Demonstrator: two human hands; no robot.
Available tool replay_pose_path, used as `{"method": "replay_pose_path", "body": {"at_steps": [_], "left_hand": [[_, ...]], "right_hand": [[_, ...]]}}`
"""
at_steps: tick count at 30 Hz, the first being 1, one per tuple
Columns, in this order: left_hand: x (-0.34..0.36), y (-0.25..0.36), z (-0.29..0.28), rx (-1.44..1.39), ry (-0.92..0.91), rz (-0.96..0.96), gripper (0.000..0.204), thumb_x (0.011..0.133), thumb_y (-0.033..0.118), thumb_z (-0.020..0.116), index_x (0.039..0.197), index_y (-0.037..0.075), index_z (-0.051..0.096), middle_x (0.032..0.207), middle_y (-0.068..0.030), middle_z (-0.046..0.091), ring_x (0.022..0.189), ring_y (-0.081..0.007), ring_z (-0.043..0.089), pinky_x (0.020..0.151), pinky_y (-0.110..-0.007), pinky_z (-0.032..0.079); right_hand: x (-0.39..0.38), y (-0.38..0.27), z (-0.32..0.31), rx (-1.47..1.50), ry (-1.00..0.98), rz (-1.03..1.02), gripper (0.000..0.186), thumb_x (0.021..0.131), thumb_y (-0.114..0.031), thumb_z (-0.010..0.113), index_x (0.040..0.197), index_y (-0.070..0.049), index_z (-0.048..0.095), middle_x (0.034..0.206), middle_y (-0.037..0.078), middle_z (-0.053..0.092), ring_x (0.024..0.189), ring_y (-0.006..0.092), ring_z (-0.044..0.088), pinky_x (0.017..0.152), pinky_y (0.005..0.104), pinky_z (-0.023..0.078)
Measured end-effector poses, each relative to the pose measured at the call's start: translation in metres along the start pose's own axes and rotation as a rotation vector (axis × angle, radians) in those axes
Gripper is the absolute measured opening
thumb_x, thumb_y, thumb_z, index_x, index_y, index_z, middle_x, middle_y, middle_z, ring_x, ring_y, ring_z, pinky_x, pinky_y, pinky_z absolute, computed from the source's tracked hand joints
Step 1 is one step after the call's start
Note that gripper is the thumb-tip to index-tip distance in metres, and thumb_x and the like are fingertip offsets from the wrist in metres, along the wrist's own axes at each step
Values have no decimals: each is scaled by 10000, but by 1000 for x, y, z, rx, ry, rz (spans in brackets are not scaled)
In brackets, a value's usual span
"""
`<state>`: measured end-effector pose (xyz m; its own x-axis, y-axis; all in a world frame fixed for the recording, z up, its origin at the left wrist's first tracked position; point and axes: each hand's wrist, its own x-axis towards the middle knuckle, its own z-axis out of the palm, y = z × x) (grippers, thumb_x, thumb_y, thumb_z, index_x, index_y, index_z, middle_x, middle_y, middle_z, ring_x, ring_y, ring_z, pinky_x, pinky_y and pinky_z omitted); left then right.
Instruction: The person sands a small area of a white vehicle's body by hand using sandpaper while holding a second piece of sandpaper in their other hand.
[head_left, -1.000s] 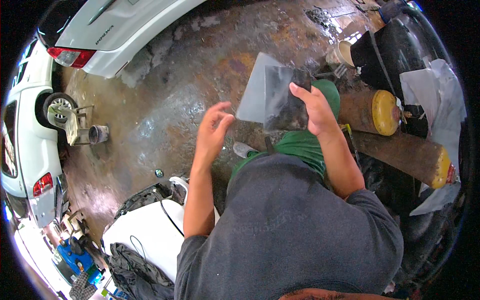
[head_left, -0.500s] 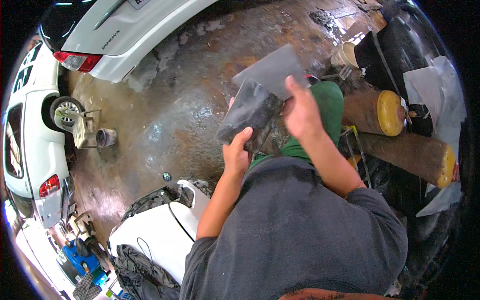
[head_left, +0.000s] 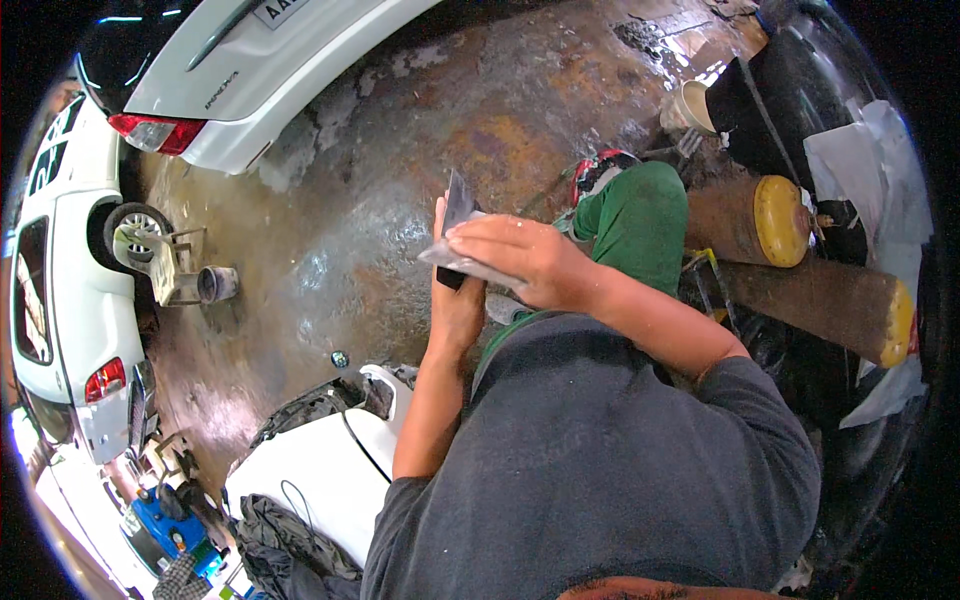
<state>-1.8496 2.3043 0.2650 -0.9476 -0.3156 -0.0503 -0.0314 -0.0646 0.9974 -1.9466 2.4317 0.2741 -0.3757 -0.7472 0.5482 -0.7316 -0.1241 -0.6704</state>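
Folding half done: sheet (head_left: 462,232) creased, pressed between left hand (head_left: 455,305) and right hand (head_left: 525,262), both closed on it; flattening left.

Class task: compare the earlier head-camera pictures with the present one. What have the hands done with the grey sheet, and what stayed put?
The left hand, free earlier, has taken hold of the grey sheet. The right hand has swung down across it and presses it flat, folded smaller. The white car, yellow-capped cylinders and stained floor stayed unchanged.
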Motion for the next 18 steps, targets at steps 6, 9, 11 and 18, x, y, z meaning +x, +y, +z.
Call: {"method": "replay_pose_path", "body": {"at_steps": [6, 9, 11, 18], "left_hand": [[10, -53, -29, -311, 38, -139, 715, 986, 217, 526, 1576, 17, 176, 1534, -111, 385, 1394, -219, 399, 1201, -377, 261], [-15, -7, -2, -207, 9, 26, 756, 940, 189, 598, 1551, -15, 202, 1552, -119, 340, 1416, -231, 365, 1210, -377, 245], [-12, -22, -10, -182, 22, 29, 770, 941, 191, 600, 1558, -8, 184, 1561, -144, 320, 1424, -231, 345, 1198, -377, 259], [-21, -4, 5, -216, 51, 12, 723, 947, 79, 571, 1570, 18, 209, 1493, -119, 406, 1367, -196, 411, 1145, -333, 330]], "right_hand": [[0, -42, -1, -98, -65, -201, 405, 860, -67, 677, 1257, -12, 625, 1301, 165, 633, 1205, 317, 620, 1034, 463, 491], [3, 3, -3, -122, 25, -15, 470, 833, -64, 684, 1292, -2, 606, 1319, 173, 622, 1220, 354, 604, 1043, 447, 487], [-4, -9, 3, -148, 46, -61, 451, 844, -63, 669, 1287, -2, 612, 1321, 176, 619, 1227, 349, 600, 1046, 451, 483], [7, 5, -16, -197, 74, 19, 414, 836, -64, 665, 1244, -1, 643, 1272, 164, 647, 1194, 304, 623, 1033, 432, 490]]}}
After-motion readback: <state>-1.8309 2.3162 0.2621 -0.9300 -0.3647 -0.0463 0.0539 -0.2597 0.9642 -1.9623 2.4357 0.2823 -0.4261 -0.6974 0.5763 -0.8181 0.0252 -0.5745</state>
